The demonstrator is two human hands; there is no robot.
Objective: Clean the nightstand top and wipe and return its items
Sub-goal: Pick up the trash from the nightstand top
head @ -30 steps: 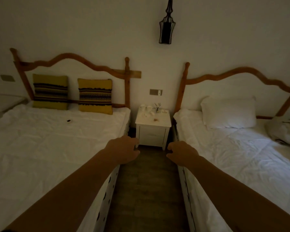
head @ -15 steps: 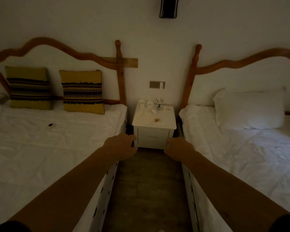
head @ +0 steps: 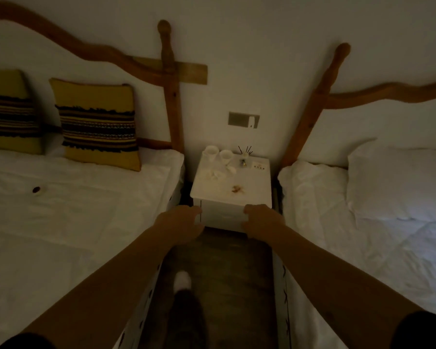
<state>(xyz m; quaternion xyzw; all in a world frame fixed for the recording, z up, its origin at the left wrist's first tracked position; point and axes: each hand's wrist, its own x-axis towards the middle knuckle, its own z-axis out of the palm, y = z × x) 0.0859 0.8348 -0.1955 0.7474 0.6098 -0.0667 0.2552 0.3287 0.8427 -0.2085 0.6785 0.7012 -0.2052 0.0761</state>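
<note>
A white nightstand (head: 252,183) stands against the wall between two beds. On its top are two white cups (head: 218,154) at the back left, a small reed diffuser (head: 244,157), a small white card (head: 258,166) at the back right, crumpled white bits (head: 213,175) and a brown stain or crumbs (head: 237,189) near the front. My left hand (head: 180,222) and my right hand (head: 261,221) are stretched out in front of the nightstand's front face, fingers loosely curled and holding nothing. Whether they touch it I cannot tell.
The room is dim. A white bed (head: 61,222) with two yellow striped cushions (head: 98,124) and a small dark object (head: 36,189) lies left; another bed with a white pillow (head: 398,182) lies right. A narrow wood floor aisle (head: 227,273) leads to the nightstand. My foot (head: 182,279) shows below.
I have walked forward down the aisle; the nightstand is much nearer and larger, and both hands now reach its front. The wall lamp has left the view.
</note>
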